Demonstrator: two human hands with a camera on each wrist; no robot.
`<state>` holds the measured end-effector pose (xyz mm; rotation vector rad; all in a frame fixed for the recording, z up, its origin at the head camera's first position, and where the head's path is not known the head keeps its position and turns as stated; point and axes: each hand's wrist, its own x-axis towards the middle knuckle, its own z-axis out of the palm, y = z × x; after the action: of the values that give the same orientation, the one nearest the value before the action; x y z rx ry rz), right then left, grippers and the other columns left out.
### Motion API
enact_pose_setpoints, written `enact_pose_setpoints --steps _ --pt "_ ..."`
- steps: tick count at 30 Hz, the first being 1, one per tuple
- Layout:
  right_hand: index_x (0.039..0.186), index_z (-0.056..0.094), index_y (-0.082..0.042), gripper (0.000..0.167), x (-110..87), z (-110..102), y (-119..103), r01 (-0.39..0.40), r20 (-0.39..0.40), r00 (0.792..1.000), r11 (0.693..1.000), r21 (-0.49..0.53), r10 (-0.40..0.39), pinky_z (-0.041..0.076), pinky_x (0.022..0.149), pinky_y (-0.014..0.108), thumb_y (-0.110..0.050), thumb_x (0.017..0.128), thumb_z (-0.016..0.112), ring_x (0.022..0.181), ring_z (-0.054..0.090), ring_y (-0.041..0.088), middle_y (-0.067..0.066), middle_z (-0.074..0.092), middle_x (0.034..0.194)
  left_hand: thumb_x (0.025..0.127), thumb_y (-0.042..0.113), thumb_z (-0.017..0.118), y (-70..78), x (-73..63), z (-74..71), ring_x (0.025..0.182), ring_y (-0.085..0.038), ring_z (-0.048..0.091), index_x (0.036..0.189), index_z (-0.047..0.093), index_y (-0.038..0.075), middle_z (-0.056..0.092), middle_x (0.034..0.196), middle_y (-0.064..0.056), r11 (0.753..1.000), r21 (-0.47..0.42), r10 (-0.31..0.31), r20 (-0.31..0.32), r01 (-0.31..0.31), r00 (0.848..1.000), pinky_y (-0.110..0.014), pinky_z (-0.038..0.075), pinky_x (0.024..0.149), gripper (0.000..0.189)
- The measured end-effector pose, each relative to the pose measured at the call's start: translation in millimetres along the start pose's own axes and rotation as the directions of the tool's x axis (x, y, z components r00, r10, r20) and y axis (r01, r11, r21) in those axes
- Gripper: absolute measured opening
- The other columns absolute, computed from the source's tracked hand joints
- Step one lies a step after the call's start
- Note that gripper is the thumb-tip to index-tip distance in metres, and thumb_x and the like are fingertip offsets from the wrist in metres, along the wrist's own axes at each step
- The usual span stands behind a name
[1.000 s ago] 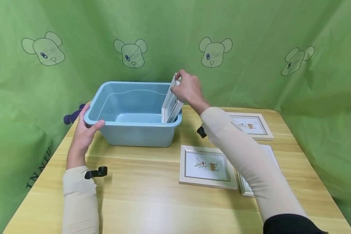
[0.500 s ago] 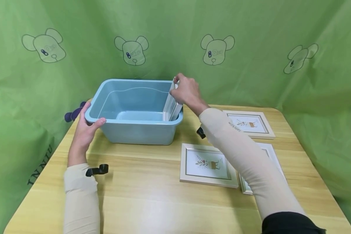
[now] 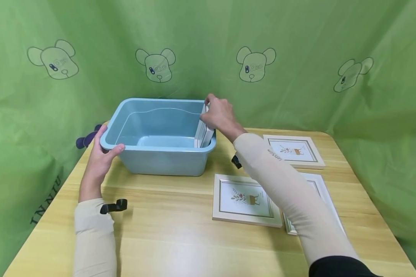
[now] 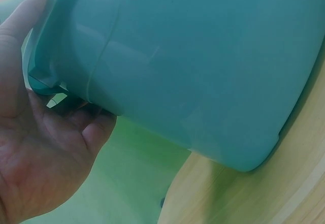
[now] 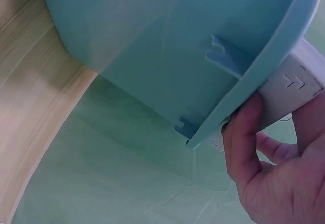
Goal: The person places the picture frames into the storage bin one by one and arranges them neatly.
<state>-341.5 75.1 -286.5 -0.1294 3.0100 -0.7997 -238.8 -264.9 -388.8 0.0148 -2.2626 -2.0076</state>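
Observation:
A light blue plastic tub (image 3: pixel 163 163) stands on the wooden table. My left hand (image 3: pixel 98 159) grips its left end, thumb over the near corner of the rim; in the left wrist view the fingers (image 4: pixel 99 132) curl under that rim. At the tub's right end, white picture frames (image 3: pixel 199 134) stand on edge, leaning against the wall. My right hand (image 3: pixel 220 115) pinches the top of a frame there, knuckles above the rim. From the right wrist, a white frame edge (image 5: pixel 287 89) with chevron marks shows between the fingers and tub rim. The frames' lower parts are partly hidden by the tub.
On the table (image 3: pixel 166 238) to the right lie a cream picture frame (image 3: pixel 216 196) with a plant print, a second one (image 3: pixel 317 157) behind it, and a white one (image 3: pixel 320 184) partly under my right forearm. A green curtain (image 3: pixel 201 23) with bear-head drawings hangs behind.
My right hand has lowered with the frame, which now sits deeper in the tub against the right end. The left hand keeps its grip on the rim.

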Motion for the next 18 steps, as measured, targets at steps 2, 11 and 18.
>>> enact_pose_setpoints --steps 2,11,18 --pt "0.131 0.048 -0.013 0.052 0.3 0.0 -0.4 0.01 -0.002 1.0 1.0 -0.021 -0.01 0.056 0.057 0.027 -0.018 0.083 0.065 0.075 0.063 0.022 0.01 0.06 0.103 0.091 0.022 0.067 -0.6 0.8 -0.1 0.146 -0.029 0.019 0.155 0.007 0.035 0.013 0.162 -0.009 1.0 0.003 -0.002 -0.004 0.002 1.0 -0.05 0.016 0.122 0.088" --pt "0.133 0.046 -0.012 0.054 -1.4 1.4 -1.8 0.012 0.021 1.0 0.998 -0.054 -0.011 0.055 0.054 0.028 -0.012 0.08 0.061 0.071 0.063 0.023 0.01 0.059 0.096 0.091 0.02 0.066 -4.8 1.9 -1.3 0.147 -0.031 0.017 0.156 0.005 0.03 0.011 0.162 -0.011 1.0 0.007 0.003 -0.007 -0.003 1.0 -0.051 0.014 0.123 0.09" --pt "0.135 0.042 -0.012 0.053 -0.3 0.9 -0.8 0.022 0.034 0.999 0.997 -0.07 -0.02 0.055 0.054 0.028 -0.018 0.085 0.059 0.07 0.063 0.021 0.01 0.058 0.098 0.091 0.02 0.067 -2.8 1.9 -0.3 0.144 -0.029 0.021 0.155 0.008 0.033 0.014 0.161 -0.011 1.0 -0.011 0.005 -0.011 -0.005 1.0 -0.049 0.016 0.122 0.088"
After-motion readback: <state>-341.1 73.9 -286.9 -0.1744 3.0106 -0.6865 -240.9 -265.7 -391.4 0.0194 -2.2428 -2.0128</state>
